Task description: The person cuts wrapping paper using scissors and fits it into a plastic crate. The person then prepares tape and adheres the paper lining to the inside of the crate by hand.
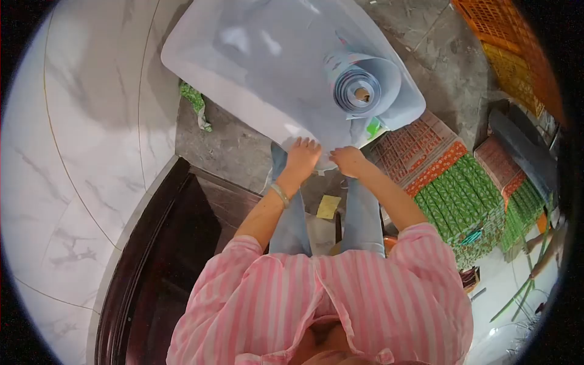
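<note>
A pale bluish sheet (274,67) lies spread over a white tabletop (210,85) with rounded corners. Its near edge meets both of my hands. My left hand (304,158), with a bracelet on its wrist, has its fingers curled over that edge. Close beside it, my right hand (348,162) pinches the same edge between thumb and fingers. On the right part of the tabletop is a thick roll (358,91) of light blue printed sheet, its brown core facing me. A bit of bright green (373,126) shows below the roll.
Stacked bundles with green and orange prints (459,185) stand at the right, near orange and yellow crates (511,67). A yellow paper (328,207) lies below my hands. Green cloth (194,103) lies on the floor at left, by a dark wooden frame (152,243).
</note>
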Available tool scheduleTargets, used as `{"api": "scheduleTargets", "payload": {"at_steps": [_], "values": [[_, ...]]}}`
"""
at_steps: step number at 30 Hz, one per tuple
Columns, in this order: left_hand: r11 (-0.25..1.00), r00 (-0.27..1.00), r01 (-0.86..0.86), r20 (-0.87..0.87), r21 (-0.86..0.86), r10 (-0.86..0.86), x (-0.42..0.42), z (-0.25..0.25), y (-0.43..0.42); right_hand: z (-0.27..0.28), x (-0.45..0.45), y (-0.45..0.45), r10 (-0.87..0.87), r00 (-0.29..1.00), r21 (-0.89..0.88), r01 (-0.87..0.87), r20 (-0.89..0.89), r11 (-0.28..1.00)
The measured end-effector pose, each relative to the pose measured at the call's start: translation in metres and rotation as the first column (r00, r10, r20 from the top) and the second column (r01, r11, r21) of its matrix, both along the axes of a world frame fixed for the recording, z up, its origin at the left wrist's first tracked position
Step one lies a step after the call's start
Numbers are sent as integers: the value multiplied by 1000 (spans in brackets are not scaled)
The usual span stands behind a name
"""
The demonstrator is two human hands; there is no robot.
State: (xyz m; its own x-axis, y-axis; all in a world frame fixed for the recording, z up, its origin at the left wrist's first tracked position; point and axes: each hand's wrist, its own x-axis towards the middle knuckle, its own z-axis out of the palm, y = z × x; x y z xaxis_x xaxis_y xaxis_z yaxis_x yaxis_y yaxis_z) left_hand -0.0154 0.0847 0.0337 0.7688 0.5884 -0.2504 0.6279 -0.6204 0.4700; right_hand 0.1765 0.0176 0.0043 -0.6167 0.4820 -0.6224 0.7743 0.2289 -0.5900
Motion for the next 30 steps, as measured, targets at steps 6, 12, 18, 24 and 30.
{"api": "scheduleTargets", "payload": {"at_steps": [6, 12, 18, 24, 30], "values": [[974, 978, 49, -188, -221, -92, -14, -4, 3, -35, -5, 48, 209, 923, -321, -315, -324, 893], [980, 976, 34, -202, -197, -74, -13, -10, -6, -95, -124, 120, -904, 428, -740, 605, -11, 295], [978, 990, -45, -142, -205, 16, -14, -12, -11, -154, -188, 101, -753, 658, -629, 576, -22, 521], [975, 967, 97, -213, -198, -140, -24, -11, -10, -183, -190, 70, -684, 727, -580, 583, 60, 569], [975, 974, 85, -191, -207, -125, -24, -15, -13, -172, -161, 59, -531, 831, -590, 516, 168, 621]]}}
